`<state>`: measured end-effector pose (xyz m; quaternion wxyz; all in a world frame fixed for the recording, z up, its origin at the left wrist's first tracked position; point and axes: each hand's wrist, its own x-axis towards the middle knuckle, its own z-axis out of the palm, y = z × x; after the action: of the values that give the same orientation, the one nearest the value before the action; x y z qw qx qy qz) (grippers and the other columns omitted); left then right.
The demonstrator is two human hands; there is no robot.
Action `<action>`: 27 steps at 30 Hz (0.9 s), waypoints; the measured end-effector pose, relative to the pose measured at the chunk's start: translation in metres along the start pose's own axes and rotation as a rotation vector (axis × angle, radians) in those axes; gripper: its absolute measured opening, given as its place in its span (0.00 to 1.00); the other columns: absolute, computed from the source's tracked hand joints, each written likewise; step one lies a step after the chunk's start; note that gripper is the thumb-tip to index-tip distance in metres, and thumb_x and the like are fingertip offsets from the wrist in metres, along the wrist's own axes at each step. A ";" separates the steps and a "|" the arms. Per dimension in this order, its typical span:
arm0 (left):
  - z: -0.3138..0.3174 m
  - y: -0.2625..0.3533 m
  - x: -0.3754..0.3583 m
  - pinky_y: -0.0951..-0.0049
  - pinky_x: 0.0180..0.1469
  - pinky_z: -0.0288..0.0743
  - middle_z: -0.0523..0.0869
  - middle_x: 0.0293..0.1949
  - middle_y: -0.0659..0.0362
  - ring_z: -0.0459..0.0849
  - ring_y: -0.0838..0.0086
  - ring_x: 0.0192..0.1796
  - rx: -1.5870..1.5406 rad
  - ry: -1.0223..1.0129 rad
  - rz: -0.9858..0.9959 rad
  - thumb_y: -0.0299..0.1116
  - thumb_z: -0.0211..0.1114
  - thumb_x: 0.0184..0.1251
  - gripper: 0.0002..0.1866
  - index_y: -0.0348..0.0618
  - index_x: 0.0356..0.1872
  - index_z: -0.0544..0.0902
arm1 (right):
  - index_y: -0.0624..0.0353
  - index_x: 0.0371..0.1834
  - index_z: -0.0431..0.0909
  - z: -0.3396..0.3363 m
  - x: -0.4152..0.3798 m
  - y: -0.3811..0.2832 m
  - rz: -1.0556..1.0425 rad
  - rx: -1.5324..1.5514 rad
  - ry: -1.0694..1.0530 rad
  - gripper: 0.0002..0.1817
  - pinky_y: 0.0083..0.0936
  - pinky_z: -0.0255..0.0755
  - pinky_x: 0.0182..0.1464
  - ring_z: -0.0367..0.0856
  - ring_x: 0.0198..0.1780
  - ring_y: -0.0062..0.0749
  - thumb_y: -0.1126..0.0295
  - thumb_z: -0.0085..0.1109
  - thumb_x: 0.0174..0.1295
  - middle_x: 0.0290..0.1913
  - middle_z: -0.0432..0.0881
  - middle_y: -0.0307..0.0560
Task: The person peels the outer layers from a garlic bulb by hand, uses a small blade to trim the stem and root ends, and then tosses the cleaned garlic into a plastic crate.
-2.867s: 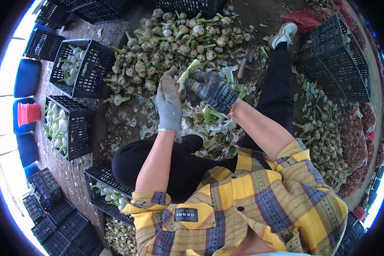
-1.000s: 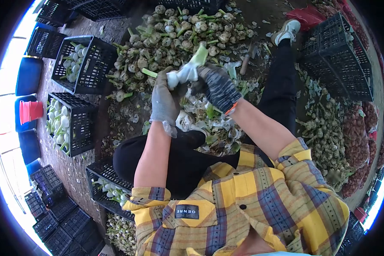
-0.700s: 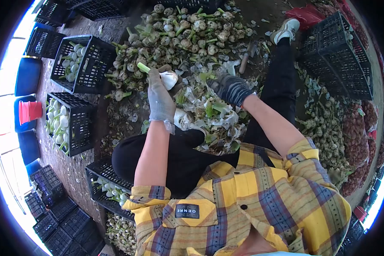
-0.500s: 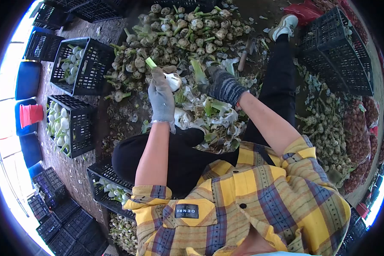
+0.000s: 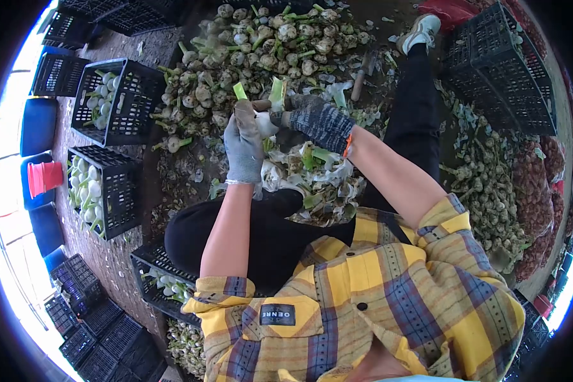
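My left hand [image 5: 244, 141], in a grey work glove, is closed around a white garlic bulb [image 5: 267, 125] whose short green stem [image 5: 240, 91] sticks up past the fingers. My right hand [image 5: 313, 120], in a dark striped knit glove, is closed on a strip of green garlic husk [image 5: 277, 95]. Its fingertips reach the side of the bulb and partly cover it. Below both hands lies a heap of peeled husks [image 5: 312, 175], white and green.
Unpeeled garlic [image 5: 261, 54] is piled ahead, with a wooden-handled tool [image 5: 358, 84] beside it. Crates of cleaned bulbs [image 5: 111, 184] stand at left. More garlic [image 5: 484, 184], net sacks [image 5: 535, 181] and a black crate [image 5: 500, 70] are at right.
My right hand has moved left to the bulb, carrying the green husk strip with it. The bulb stays in my left hand, with less of it visible.
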<state>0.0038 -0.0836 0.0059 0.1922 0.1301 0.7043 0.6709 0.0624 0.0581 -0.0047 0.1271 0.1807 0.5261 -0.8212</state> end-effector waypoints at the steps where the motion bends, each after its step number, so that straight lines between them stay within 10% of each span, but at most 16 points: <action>1: -0.001 -0.002 0.000 0.79 0.37 0.71 0.80 0.31 0.60 0.76 0.80 0.32 -0.025 -0.003 0.015 0.55 0.45 0.69 0.28 0.36 0.38 0.79 | 0.62 0.46 0.77 0.001 -0.001 0.001 -0.010 0.000 0.023 0.15 0.21 0.77 0.28 0.81 0.27 0.26 0.67 0.58 0.57 0.30 0.82 0.45; 6: -0.001 -0.022 0.010 0.79 0.39 0.73 0.80 0.36 0.59 0.78 0.79 0.37 -0.061 0.067 0.183 0.45 0.53 0.69 0.19 0.36 0.43 0.76 | 0.63 0.44 0.77 0.008 -0.008 -0.005 -0.097 -0.133 0.116 0.13 0.21 0.76 0.31 0.81 0.28 0.25 0.71 0.56 0.57 0.31 0.82 0.45; 15: 0.003 -0.008 0.010 0.79 0.37 0.73 0.80 0.39 0.58 0.78 0.79 0.37 -0.218 0.128 -0.177 0.41 0.56 0.68 0.16 0.36 0.44 0.75 | 0.66 0.49 0.70 -0.015 0.015 0.023 -0.242 -0.327 0.317 0.13 0.27 0.80 0.38 0.82 0.35 0.32 0.75 0.49 0.62 0.39 0.80 0.50; 21: -0.001 0.002 0.009 0.80 0.36 0.73 0.79 0.36 0.58 0.78 0.78 0.35 -0.251 0.053 -0.182 0.41 0.54 0.67 0.16 0.36 0.42 0.77 | 0.62 0.49 0.70 -0.003 -0.001 0.012 0.131 0.594 -0.092 0.15 0.34 0.80 0.40 0.81 0.38 0.34 0.68 0.55 0.61 0.41 0.79 0.49; 27: -0.002 -0.021 0.010 0.79 0.40 0.73 0.80 0.38 0.58 0.78 0.78 0.38 0.061 0.087 -0.050 0.45 0.55 0.67 0.21 0.34 0.46 0.76 | 0.63 0.50 0.70 0.000 0.002 0.021 -0.144 0.262 0.033 0.16 0.29 0.80 0.40 0.81 0.39 0.34 0.76 0.54 0.58 0.41 0.79 0.48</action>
<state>-0.0047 -0.0819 -0.0157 0.1742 0.0890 0.7349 0.6493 0.0688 0.0496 -0.0225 0.0342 0.1711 0.4280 -0.8868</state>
